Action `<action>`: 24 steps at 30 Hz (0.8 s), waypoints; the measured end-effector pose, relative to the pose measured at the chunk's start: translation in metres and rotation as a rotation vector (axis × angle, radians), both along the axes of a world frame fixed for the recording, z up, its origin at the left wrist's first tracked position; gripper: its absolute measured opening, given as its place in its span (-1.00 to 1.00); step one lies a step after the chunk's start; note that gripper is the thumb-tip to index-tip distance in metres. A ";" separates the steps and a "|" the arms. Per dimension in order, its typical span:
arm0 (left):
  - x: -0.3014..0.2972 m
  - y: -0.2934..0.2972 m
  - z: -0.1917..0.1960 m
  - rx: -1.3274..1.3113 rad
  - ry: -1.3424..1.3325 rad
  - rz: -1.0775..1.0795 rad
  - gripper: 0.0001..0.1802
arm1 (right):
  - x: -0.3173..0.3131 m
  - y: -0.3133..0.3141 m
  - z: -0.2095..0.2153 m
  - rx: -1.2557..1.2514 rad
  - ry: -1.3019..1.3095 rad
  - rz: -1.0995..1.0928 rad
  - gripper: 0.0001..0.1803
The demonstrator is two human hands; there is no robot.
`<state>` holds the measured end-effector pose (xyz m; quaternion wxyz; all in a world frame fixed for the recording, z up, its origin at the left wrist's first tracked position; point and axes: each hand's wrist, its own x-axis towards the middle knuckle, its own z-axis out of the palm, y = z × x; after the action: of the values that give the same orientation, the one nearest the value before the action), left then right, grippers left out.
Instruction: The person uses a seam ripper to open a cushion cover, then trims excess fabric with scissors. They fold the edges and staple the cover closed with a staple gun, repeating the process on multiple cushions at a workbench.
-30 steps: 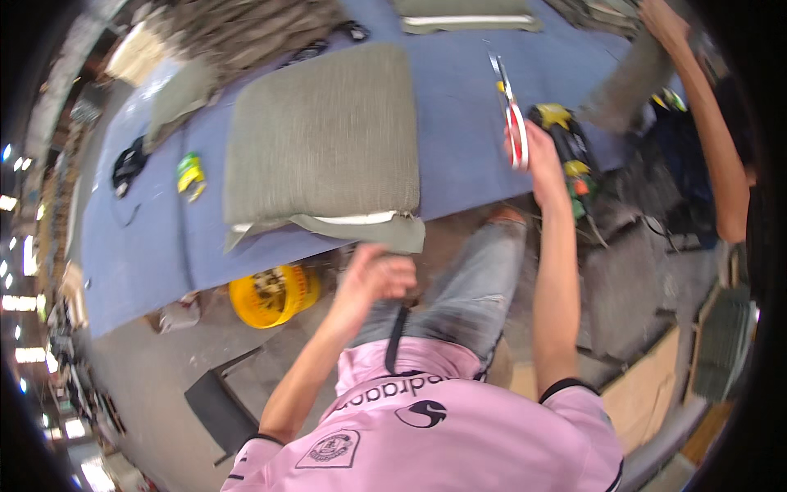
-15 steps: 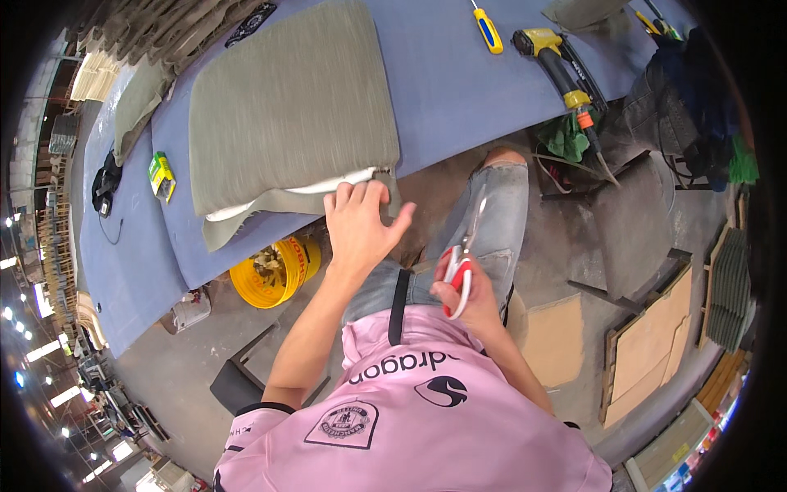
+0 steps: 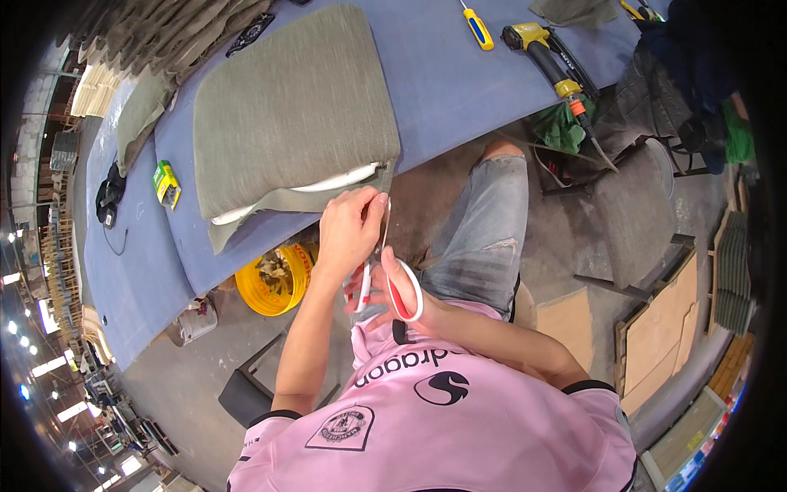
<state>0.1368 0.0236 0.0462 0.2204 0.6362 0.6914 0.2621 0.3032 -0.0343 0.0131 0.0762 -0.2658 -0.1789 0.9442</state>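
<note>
1. Scissors (image 3: pixel 420 297) with red-and-white handles are in the right hand (image 3: pixel 393 283), thumb and fingers at the loops, in front of the pink shirt. The loops stand apart, and the narrow blades point up toward the other hand.
2. Left hand (image 3: pixel 351 230): fingers bent, thumb close to them, right at the near right corner of the cushion (image 3: pixel 295 98). I cannot tell whether a bit of cloth or thread is gripped there, as the fingers hide it.
3. The cushion, grey-green and squarish, lies flat on the blue-covered desk (image 3: pixel 434 98), its near side at the desk's edge. Along that side a loose flap (image 3: pixel 270 201) droops past the edge, and a strip of white filling (image 3: pixel 348 178) shows above it.
4. Handling, as I judge it: the cushion looks light, soft and springy, bulky rather than heavy, with a woven cover unlikely to slip. To shift it, take both sides under the padding; the flap is limp, best pinched near its corner and drawn taut.
5. The scissors look stiff and sharp-tipped; hold them by the loops, fingertips clear of the blades.
6. Farther right on the desk lie a screwdriver (image 3: pixel 478 31) and a nail gun (image 3: pixel 545 61).
</note>
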 end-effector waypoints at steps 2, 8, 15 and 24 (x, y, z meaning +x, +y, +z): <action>-0.001 0.000 0.001 0.038 0.017 -0.011 -0.71 | -0.007 0.005 0.007 0.089 -0.056 -0.101 0.19; -0.006 -0.002 -0.001 -0.020 -0.087 -0.018 -0.72 | -0.011 0.009 -0.011 0.194 -0.047 -0.268 0.01; -0.007 -0.008 -0.005 -0.213 -0.354 0.027 -0.69 | -0.027 -0.004 -0.049 0.274 -0.010 -0.388 -0.21; -0.007 -0.007 -0.017 -0.136 -0.331 -0.036 -0.69 | -0.020 -0.011 -0.043 0.457 -0.173 -0.482 -0.44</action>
<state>0.1295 0.0166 0.0291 0.3786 0.5802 0.6502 0.3118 0.2833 -0.0450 -0.0299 0.3393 -0.3557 -0.3236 0.8085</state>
